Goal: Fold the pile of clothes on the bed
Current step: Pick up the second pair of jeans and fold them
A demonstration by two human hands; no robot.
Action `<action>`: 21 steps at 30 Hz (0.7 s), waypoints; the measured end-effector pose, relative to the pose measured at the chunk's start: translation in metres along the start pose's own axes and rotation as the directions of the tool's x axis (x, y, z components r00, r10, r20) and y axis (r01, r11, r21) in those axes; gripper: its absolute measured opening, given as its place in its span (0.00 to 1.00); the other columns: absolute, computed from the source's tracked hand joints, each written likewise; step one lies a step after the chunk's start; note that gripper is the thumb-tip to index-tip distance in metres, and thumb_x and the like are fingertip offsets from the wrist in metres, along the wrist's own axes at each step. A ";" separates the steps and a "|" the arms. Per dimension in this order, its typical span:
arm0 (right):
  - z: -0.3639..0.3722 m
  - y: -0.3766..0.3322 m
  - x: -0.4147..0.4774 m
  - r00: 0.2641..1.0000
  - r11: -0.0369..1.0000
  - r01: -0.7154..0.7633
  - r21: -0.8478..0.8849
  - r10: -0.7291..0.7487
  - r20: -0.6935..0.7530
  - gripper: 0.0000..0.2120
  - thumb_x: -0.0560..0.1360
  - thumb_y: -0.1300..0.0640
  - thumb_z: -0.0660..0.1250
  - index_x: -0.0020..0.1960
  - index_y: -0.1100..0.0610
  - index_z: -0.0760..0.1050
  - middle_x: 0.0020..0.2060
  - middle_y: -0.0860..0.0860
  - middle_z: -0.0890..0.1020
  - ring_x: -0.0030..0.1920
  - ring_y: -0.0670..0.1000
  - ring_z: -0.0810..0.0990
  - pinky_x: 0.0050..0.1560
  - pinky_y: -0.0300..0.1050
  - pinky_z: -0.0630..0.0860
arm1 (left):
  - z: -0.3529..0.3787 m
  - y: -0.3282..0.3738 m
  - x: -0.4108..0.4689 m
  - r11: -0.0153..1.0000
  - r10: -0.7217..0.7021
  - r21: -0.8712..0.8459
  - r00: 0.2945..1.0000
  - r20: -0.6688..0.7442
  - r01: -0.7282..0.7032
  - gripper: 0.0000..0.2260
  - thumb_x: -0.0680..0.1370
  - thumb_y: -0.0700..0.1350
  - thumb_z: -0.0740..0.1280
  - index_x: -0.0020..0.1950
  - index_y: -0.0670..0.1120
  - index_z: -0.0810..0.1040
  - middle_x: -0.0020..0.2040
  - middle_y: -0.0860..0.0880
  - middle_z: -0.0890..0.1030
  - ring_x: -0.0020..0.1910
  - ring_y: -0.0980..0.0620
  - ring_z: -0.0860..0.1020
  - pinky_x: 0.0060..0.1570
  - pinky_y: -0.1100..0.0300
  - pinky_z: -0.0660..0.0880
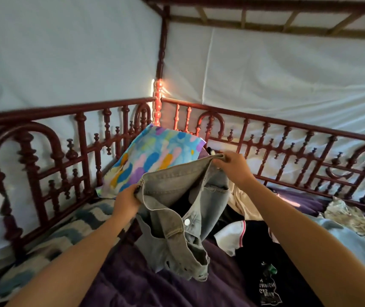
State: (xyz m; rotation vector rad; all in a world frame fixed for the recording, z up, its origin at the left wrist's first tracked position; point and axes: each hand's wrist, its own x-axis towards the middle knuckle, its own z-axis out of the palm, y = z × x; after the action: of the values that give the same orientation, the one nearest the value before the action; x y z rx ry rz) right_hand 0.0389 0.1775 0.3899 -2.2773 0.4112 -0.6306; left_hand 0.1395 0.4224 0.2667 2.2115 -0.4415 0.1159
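Observation:
A pair of grey denim shorts [172, 209] hangs in the air above the bed, held by the waistband. My left hand [126, 201] grips the waistband's left end, and my right hand [232, 167] pinches its far right end. The frayed leg hems dangle down near the purple blanket [132, 280]. Behind and to the right of the shorts lies the pile of clothes: a black printed T-shirt [263, 269], a white piece with a pink-edged sleeve [232, 237], a beige garment [241, 202], a light blue garment [343, 238] and a camouflage-patterned one [354, 220].
A bright multicoloured pillow [152, 156] leans in the bed's far corner. A blue-and-cream wavy blanket [51, 242] runs along the left side. Dark red turned-wood railings [77, 151] fence the bed at left and back, with white sheeting behind them.

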 end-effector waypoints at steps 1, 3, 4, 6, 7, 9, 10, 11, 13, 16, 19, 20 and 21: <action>-0.004 -0.008 0.006 1.000 1.000 0.006 -0.020 -0.006 -0.026 0.16 0.74 0.62 0.68 0.30 0.61 0.67 0.27 0.52 0.69 0.31 0.49 0.67 0.32 0.40 0.63 | -0.003 0.004 0.003 1.000 0.006 -0.027 1.000 -0.021 -0.007 0.08 0.74 0.37 0.68 0.53 0.39 0.79 0.49 0.39 0.81 0.51 0.40 0.78 0.49 0.49 0.74; -0.014 -0.024 0.018 0.993 0.998 0.027 -0.055 -0.033 -0.117 0.21 0.73 0.62 0.68 0.26 0.56 0.61 0.24 0.50 0.65 0.27 0.47 0.63 0.28 0.38 0.60 | -0.010 0.018 0.005 0.993 -0.008 -0.122 0.997 -0.081 -0.001 0.11 0.74 0.39 0.69 0.55 0.40 0.78 0.50 0.42 0.80 0.51 0.42 0.78 0.50 0.50 0.75; -0.020 -0.034 0.025 0.986 0.997 0.033 -0.072 -0.044 -0.162 0.22 0.73 0.62 0.68 0.26 0.56 0.60 0.24 0.50 0.65 0.27 0.46 0.62 0.27 0.37 0.59 | -0.015 0.028 0.005 0.989 -0.009 -0.146 0.994 -0.112 -0.008 0.12 0.75 0.41 0.69 0.57 0.40 0.77 0.51 0.44 0.80 0.52 0.44 0.78 0.50 0.53 0.74; -0.035 -0.052 0.040 0.974 0.995 0.018 -0.095 -0.039 -0.223 0.21 0.73 0.62 0.68 0.26 0.56 0.62 0.24 0.50 0.66 0.27 0.47 0.63 0.25 0.36 0.58 | -0.028 0.050 0.008 0.985 0.039 -0.160 0.983 -0.181 -0.068 0.14 0.76 0.43 0.68 0.60 0.39 0.76 0.53 0.43 0.79 0.52 0.46 0.77 0.50 0.58 0.70; -0.042 -0.061 0.047 0.967 0.992 0.005 -0.125 -0.036 -0.250 0.19 0.74 0.61 0.67 0.27 0.57 0.64 0.24 0.50 0.67 0.28 0.48 0.65 0.26 0.36 0.59 | -0.035 0.062 0.009 0.976 0.061 -0.190 0.976 -0.210 -0.102 0.14 0.77 0.43 0.66 0.61 0.39 0.75 0.55 0.42 0.79 0.53 0.46 0.77 0.50 0.59 0.70; -0.059 -0.081 0.056 0.956 0.975 -0.021 -0.221 -0.045 -0.290 0.13 0.75 0.59 0.65 0.33 0.61 0.71 0.27 0.51 0.70 0.32 0.52 0.71 0.30 0.40 0.64 | -0.050 0.087 0.011 0.955 0.098 -0.252 0.967 -0.237 -0.158 0.15 0.78 0.46 0.65 0.62 0.40 0.75 0.57 0.42 0.78 0.55 0.46 0.77 0.52 0.59 0.70; -0.066 -0.090 0.061 0.949 0.965 -0.023 -0.263 -0.062 -0.310 0.10 0.75 0.59 0.65 0.38 0.63 0.75 0.30 0.53 0.74 0.37 0.55 0.74 0.35 0.40 0.66 | -0.056 0.100 0.011 0.945 0.118 -0.275 0.970 -0.215 -0.176 0.19 0.77 0.51 0.65 0.63 0.41 0.74 0.58 0.43 0.78 0.56 0.47 0.76 0.54 0.58 0.71; -0.073 -0.097 0.065 0.938 0.957 -0.022 -0.288 -0.079 -0.337 0.09 0.76 0.59 0.64 0.43 0.64 0.78 0.34 0.57 0.77 0.42 0.58 0.77 0.39 0.43 0.68 | -0.060 0.112 0.010 0.938 0.145 -0.290 0.975 -0.168 -0.189 0.25 0.75 0.58 0.65 0.65 0.42 0.72 0.61 0.44 0.76 0.58 0.47 0.75 0.57 0.55 0.71; -0.086 -0.109 0.073 0.908 0.951 -0.043 -0.306 -0.091 -0.409 0.11 0.76 0.58 0.64 0.50 0.66 0.79 0.46 0.61 0.81 0.50 0.60 0.79 0.47 0.48 0.73 | -0.065 0.134 0.004 0.944 0.248 -0.216 0.968 -0.034 -0.250 0.43 0.64 0.70 0.59 0.71 0.44 0.66 0.68 0.46 0.70 0.65 0.48 0.69 0.65 0.52 0.66; -0.107 -0.122 0.077 0.857 0.948 -0.082 -0.308 -0.091 -0.508 0.11 0.76 0.58 0.64 0.51 0.65 0.78 0.49 0.62 0.81 0.51 0.61 0.79 0.50 0.50 0.75 | -0.054 0.152 -0.011 0.938 0.344 -0.002 0.927 0.152 -0.348 0.54 0.58 0.76 0.57 0.76 0.47 0.53 0.74 0.47 0.61 0.72 0.47 0.61 0.68 0.50 0.60; -0.123 -0.128 0.076 0.824 0.945 -0.088 -0.314 -0.108 -0.556 0.08 0.75 0.60 0.63 0.47 0.65 0.76 0.44 0.61 0.79 0.49 0.61 0.79 0.48 0.50 0.76 | -0.029 0.157 -0.027 0.916 0.338 0.131 0.905 0.257 -0.380 0.57 0.55 0.78 0.56 0.77 0.50 0.46 0.76 0.48 0.58 0.73 0.46 0.59 0.68 0.49 0.59; -0.127 -0.128 0.075 0.819 0.945 -0.091 -0.314 -0.108 -0.564 0.07 0.75 0.60 0.62 0.46 0.64 0.75 0.41 0.60 0.77 0.48 0.61 0.79 0.48 0.51 0.77 | -0.020 0.159 -0.034 0.914 0.350 0.113 0.897 0.271 -0.391 0.57 0.54 0.78 0.55 0.77 0.51 0.47 0.75 0.48 0.59 0.73 0.46 0.59 0.68 0.49 0.60; -0.130 -0.127 0.072 0.816 0.945 -0.096 -0.313 -0.106 -0.569 0.07 0.76 0.61 0.62 0.46 0.64 0.75 0.40 0.59 0.76 0.48 0.61 0.79 0.48 0.52 0.78 | -0.011 0.161 -0.038 0.912 0.374 0.067 0.888 0.268 -0.404 0.56 0.54 0.78 0.55 0.76 0.52 0.49 0.74 0.49 0.61 0.72 0.46 0.61 0.68 0.49 0.62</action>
State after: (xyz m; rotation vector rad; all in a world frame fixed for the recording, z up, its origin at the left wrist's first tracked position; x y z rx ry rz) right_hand 0.0411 0.1583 0.5846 -2.3526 0.8595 -1.3626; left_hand 0.0476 0.3494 0.3843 2.2363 -1.0461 0.0783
